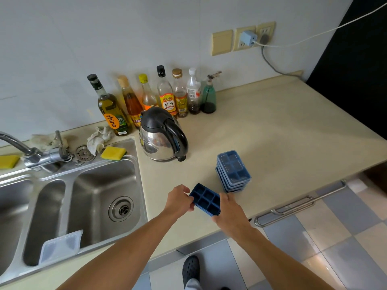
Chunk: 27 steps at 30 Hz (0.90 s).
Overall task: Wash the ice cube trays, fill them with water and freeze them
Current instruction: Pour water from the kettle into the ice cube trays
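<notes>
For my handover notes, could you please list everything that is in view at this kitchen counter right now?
open ice cube tray: one, dark blue, near counter edge, held at both ends
lidded tray stack: one, blue, counter, right of the kettle
clear lid: one, translucent, sink's near edge
kettle: one, steel and black, beside the sink
bottles: seven, mixed, along the wall
sponges: two, yellow, behind the sink
tap: one, chrome, behind the sink
left hand: one, grip on the tray's left end
right hand: one, grip on the tray's right end
</notes>
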### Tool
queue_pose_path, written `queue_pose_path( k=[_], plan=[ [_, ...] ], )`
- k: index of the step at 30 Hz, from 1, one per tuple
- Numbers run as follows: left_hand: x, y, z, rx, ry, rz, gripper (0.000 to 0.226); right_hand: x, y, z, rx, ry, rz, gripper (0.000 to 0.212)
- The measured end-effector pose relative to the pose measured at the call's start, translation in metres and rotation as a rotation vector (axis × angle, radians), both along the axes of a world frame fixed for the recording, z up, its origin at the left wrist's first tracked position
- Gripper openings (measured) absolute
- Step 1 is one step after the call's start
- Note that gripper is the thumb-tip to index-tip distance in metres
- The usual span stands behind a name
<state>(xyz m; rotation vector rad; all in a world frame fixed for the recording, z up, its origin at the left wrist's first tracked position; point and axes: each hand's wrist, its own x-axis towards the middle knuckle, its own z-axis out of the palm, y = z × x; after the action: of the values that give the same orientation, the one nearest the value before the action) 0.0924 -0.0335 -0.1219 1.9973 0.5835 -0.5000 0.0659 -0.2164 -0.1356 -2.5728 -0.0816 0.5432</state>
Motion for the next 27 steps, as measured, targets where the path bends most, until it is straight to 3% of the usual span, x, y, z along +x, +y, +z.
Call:
queue_pose_path(
  k=[10, 20, 27],
  plan=[
    [-0.009, 0.008, 0.007, -0.120, 0.060, 0.033, 0.011, -0.008, 0.000, -0.002, -0.046, -0.027, 0.023, 0.062],
    [-0.021, 0.008, 0.012, -0.089, 0.057, -0.039, 0.012, -0.010, 0.003, 0.014, -0.033, 0.014, 0.034, 0.052],
    [-0.017, 0.021, 0.014, -0.098, -0.017, -0.038, 0.004, -0.014, 0.021, 0.041, -0.059, -0.102, 0.043, 0.049]
  ],
)
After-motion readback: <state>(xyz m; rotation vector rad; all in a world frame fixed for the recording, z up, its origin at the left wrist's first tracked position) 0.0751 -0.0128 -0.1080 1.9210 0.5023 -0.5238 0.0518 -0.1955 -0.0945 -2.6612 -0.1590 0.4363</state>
